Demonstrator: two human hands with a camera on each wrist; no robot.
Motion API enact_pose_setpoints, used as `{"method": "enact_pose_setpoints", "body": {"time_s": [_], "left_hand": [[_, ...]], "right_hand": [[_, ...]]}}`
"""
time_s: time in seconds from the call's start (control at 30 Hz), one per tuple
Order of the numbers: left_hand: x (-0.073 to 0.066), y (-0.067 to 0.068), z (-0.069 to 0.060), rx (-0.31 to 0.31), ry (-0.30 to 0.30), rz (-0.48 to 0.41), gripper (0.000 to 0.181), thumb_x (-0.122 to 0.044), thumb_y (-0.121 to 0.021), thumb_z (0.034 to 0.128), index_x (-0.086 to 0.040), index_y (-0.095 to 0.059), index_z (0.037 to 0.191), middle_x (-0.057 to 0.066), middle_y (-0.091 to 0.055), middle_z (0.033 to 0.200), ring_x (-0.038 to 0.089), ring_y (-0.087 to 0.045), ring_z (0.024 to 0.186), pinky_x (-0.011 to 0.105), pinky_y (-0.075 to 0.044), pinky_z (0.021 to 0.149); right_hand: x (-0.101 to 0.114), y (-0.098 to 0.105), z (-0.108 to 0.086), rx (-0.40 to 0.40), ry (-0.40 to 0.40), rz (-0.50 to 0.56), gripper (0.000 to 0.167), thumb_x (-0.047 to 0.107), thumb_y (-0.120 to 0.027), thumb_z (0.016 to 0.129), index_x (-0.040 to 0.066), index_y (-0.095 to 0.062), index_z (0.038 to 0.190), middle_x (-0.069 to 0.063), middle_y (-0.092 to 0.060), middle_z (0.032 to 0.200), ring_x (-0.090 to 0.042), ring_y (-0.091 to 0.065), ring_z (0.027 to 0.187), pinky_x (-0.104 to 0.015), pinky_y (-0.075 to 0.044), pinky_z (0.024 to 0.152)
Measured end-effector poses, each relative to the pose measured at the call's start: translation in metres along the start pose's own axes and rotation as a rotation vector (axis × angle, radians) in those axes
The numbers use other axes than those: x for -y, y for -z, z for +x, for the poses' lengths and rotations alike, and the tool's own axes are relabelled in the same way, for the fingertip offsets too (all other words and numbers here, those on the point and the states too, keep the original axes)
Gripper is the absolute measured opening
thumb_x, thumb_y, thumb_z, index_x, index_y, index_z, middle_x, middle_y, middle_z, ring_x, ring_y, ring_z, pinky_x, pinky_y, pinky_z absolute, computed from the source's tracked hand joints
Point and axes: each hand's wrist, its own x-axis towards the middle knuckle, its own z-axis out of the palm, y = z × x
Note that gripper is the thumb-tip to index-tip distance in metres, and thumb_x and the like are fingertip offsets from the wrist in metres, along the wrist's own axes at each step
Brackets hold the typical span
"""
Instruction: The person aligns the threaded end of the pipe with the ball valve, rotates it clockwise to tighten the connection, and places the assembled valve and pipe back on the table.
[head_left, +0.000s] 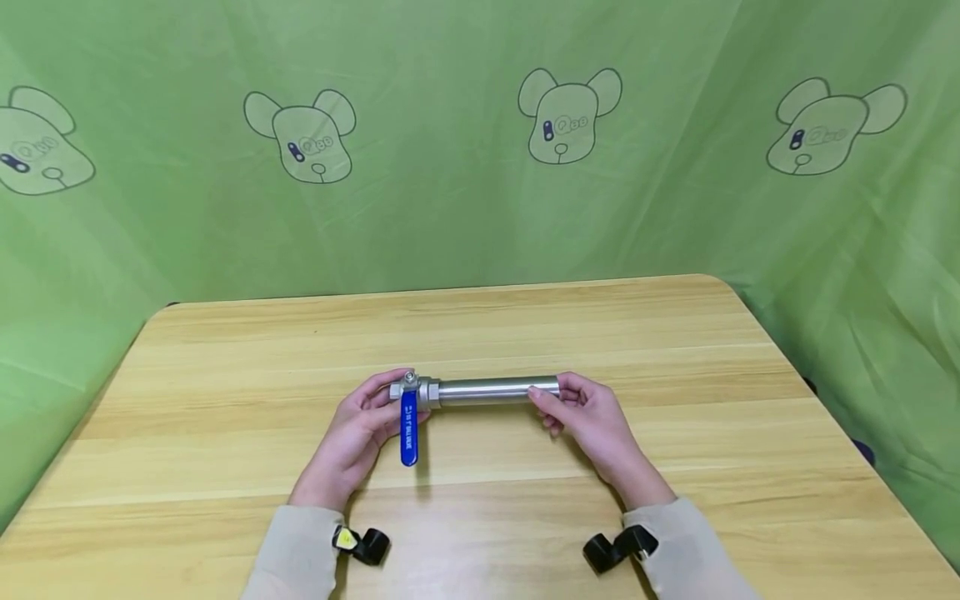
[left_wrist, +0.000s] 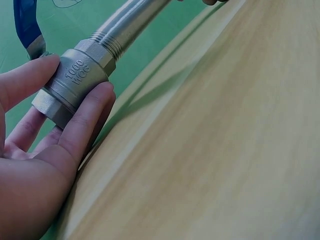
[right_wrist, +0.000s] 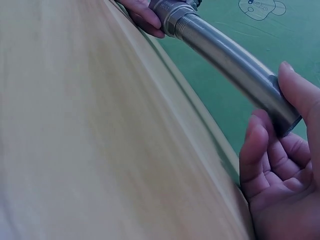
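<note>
A steel ball valve with a blue lever is joined to a steel pipe; threads show at the joint in the left wrist view. My left hand grips the valve body between thumb and fingers, and the lever points toward me. At the pipe's far right end, my right hand pinches it with the thumb on the near side and fingers behind and below. Valve and pipe lie level from left to right, held just above the wooden table.
Green cloth printed with bear-head outlines hangs behind the table and at both sides. Black wrist devices sit on both cuffs. Small dark objects show past the table's right edge.
</note>
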Motion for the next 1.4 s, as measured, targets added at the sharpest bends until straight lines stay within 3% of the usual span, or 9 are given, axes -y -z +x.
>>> {"method": "enact_pose_setpoints", "body": {"time_s": [0.53, 0.83, 1.13, 1.27, 1.4], "left_hand": [[-0.0008, -0.0016, 0.0006, -0.001, 0.001, 0.001, 0.057, 0.004, -0.065, 0.0997, -0.001, -0.050, 0.154, 0.012, -0.068, 0.142, 0.020, -0.076, 0.114, 0.039, -0.064, 0.108], [0.0001, -0.0004, 0.0023, 0.015, 0.011, 0.017, 0.058, 0.004, -0.065, 0.0998, -0.002, -0.049, 0.155, 0.012, -0.068, 0.144, 0.019, -0.077, 0.114, 0.035, -0.063, 0.109], [0.0001, -0.0009, 0.0011, 0.014, -0.011, 0.009, 0.061, 0.008, -0.064, 0.0976, 0.002, -0.047, 0.156, 0.014, -0.068, 0.145, 0.016, -0.075, 0.115, 0.036, -0.063, 0.110], [-0.0007, -0.0006, 0.0006, 0.012, 0.005, 0.014, 0.058, 0.005, -0.063, 0.1006, 0.000, -0.047, 0.156, 0.011, -0.068, 0.142, 0.018, -0.078, 0.111, 0.034, -0.064, 0.107], [-0.0005, -0.0003, 0.0005, 0.002, 0.017, 0.014, 0.055, 0.002, -0.064, 0.1022, -0.001, -0.049, 0.155, 0.009, -0.068, 0.141, 0.019, -0.078, 0.111, 0.033, -0.065, 0.106]], "right_hand": [[0.0036, -0.0021, -0.0024, -0.045, -0.035, -0.027, 0.039, 0.035, -0.081, 0.098, -0.002, -0.072, 0.104, -0.002, -0.072, 0.081, -0.014, -0.065, 0.069, -0.024, -0.063, 0.061], [0.0044, -0.0027, -0.0024, -0.065, -0.037, -0.002, 0.040, 0.034, -0.080, 0.099, -0.003, -0.072, 0.114, -0.006, -0.077, 0.093, -0.015, -0.071, 0.081, -0.025, -0.068, 0.073], [0.0042, -0.0040, -0.0007, -0.054, -0.024, 0.058, 0.037, 0.023, -0.080, 0.100, -0.003, -0.068, 0.124, -0.002, -0.076, 0.091, -0.012, -0.070, 0.076, -0.023, -0.065, 0.066], [0.0021, -0.0026, -0.0006, -0.028, 0.005, 0.061, 0.048, 0.016, -0.086, 0.093, 0.002, -0.066, 0.135, 0.003, -0.075, 0.095, -0.011, -0.068, 0.077, -0.022, -0.064, 0.066], [0.0002, -0.0016, -0.0012, -0.008, 0.037, 0.028, 0.059, 0.009, -0.090, 0.086, 0.007, -0.065, 0.139, 0.005, -0.073, 0.106, -0.011, -0.067, 0.088, -0.021, -0.061, 0.071]]}}
